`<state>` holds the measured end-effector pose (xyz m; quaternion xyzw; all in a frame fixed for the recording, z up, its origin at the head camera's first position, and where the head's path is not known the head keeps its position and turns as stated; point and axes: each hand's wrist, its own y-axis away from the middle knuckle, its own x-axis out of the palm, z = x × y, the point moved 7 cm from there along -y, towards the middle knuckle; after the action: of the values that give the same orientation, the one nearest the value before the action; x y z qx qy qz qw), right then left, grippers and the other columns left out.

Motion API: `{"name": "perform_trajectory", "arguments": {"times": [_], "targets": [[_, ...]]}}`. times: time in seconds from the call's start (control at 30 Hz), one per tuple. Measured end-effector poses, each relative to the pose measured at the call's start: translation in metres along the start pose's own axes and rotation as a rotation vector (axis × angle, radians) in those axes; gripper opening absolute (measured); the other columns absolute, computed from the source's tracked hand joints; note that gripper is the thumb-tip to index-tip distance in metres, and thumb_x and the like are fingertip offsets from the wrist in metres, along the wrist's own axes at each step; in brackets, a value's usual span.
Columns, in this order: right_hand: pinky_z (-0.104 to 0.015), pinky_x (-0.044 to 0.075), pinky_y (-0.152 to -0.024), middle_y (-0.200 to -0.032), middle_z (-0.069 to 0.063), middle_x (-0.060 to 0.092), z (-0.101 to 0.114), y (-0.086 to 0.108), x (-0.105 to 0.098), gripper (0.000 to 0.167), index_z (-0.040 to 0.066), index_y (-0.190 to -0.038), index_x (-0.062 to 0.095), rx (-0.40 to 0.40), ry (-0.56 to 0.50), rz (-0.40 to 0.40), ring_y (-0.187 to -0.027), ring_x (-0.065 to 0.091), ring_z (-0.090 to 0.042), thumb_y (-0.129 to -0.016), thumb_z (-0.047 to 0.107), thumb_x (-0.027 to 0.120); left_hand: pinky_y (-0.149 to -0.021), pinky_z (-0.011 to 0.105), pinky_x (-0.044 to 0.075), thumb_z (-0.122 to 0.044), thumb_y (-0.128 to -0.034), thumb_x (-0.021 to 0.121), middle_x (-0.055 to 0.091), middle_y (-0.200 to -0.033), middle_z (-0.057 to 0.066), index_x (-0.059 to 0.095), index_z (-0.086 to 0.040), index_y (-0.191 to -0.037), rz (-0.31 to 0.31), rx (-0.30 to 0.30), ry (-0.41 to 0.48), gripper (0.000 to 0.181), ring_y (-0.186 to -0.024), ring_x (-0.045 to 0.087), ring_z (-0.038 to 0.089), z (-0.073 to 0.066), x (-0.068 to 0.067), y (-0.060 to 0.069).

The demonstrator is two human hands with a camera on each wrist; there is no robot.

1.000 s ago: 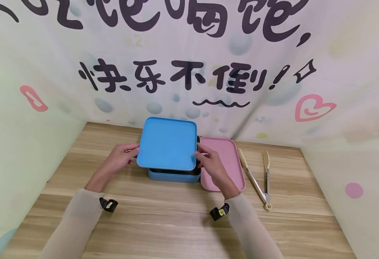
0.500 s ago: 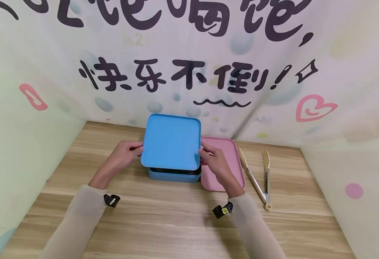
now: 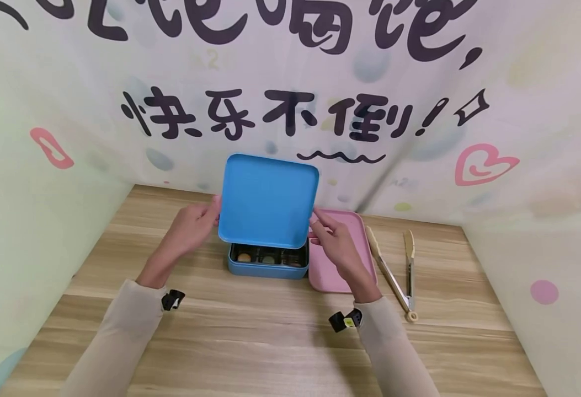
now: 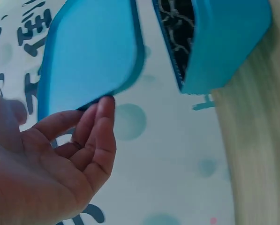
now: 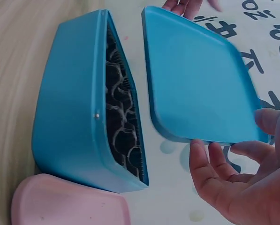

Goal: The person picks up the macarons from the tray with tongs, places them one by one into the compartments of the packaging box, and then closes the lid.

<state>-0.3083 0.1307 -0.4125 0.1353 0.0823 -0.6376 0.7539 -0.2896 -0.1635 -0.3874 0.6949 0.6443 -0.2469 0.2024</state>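
Note:
A square blue lid with a low rim is held in the air above and behind a blue box, tilted toward the wall. My left hand pinches its left edge, and my right hand grips the right edge. Both wrist views show a gap between lid and box. Dark compartments line the box, and a few small round pieces show near its front; the lid hides the back part. In the right wrist view, fingers press the lid's rim from below.
A pink tray lies right of the box, partly behind my right hand. Spread tongs with beige tips rest farther right on the wooden table. A printed wall cloth hangs close behind.
The lid has risen off the box and moved back and slightly right, carried by both hands. The box's front compartments and their contents have come into sight.

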Motion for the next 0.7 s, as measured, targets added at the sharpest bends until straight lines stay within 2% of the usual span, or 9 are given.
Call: {"name": "perform_trajectory", "arguments": {"times": [0.07,0.13,0.3,0.4,0.53,0.7], "targets": [[-0.042,0.053,-0.096,-0.139,-0.015,0.058,0.003,0.0,-0.003,0.05,0.017,-0.15,0.046,-0.016,-0.023,-0.01,-0.111,0.066,-0.033,-0.104,0.035,0.053,-0.092,0.051,0.048,-0.053,-0.1066,0.018,0.067,-0.112,0.023,0.066,0.003,-0.112,0.002,0.003,0.01,0.074,-0.104,0.065,0.038,-0.007,-0.003,0.001],[-0.042,0.053,-0.096,-0.135,-0.016,0.061,0.006,0.001,-0.006,0.052,0.014,-0.148,0.05,-0.033,-0.037,-0.018,-0.114,0.065,-0.033,-0.103,0.04,0.051,-0.1,0.055,0.043,-0.053,-0.1063,0.013,0.066,-0.113,0.025,0.063,0.005,-0.123,0.007,0.016,0.02,0.079,-0.107,0.064,0.039,-0.014,-0.004,0.002],[-0.045,0.049,-0.101,-0.135,-0.014,0.062,0.014,0.002,-0.01,0.062,0.003,-0.135,0.061,-0.07,-0.053,-0.031,-0.122,0.061,-0.032,-0.102,0.052,0.044,-0.099,0.056,0.046,-0.057,-0.1046,0.007,0.066,-0.118,0.029,0.059,0.009,-0.132,0.027,0.046,0.048,0.088,-0.112,0.063,0.043,-0.019,-0.003,0.004],[-0.046,0.048,-0.103,-0.136,-0.013,0.061,0.019,0.004,-0.012,0.069,0.002,-0.135,0.061,-0.097,-0.041,-0.028,-0.124,0.059,-0.031,-0.102,0.058,0.037,-0.101,0.056,0.046,-0.059,-0.1038,0.006,0.061,-0.128,0.031,0.054,0.011,-0.136,0.056,0.054,0.099,0.09,-0.12,0.058,0.045,-0.019,-0.001,0.004],[-0.048,0.05,-0.1,-0.13,-0.017,0.064,0.025,0.007,-0.015,0.072,0.002,-0.135,0.061,-0.154,-0.008,-0.028,-0.122,0.061,-0.032,-0.103,0.059,0.03,-0.107,0.057,0.041,-0.057,-0.1048,0.008,0.053,-0.138,0.031,0.046,0.01,-0.142,0.105,0.072,0.155,0.086,-0.13,0.05,0.046,-0.02,0.003,0.007],[-0.052,0.048,-0.101,-0.13,-0.021,0.063,0.027,0.014,-0.014,0.077,-0.003,-0.129,0.063,-0.181,0.014,0.001,-0.124,0.059,-0.035,-0.104,0.059,0.024,-0.111,0.061,0.032,-0.055,-0.1056,0.009,0.042,-0.146,0.033,0.039,0.009,-0.148,0.148,0.08,0.146,0.082,-0.136,0.041,0.05,-0.022,0.005,0.01]]}}
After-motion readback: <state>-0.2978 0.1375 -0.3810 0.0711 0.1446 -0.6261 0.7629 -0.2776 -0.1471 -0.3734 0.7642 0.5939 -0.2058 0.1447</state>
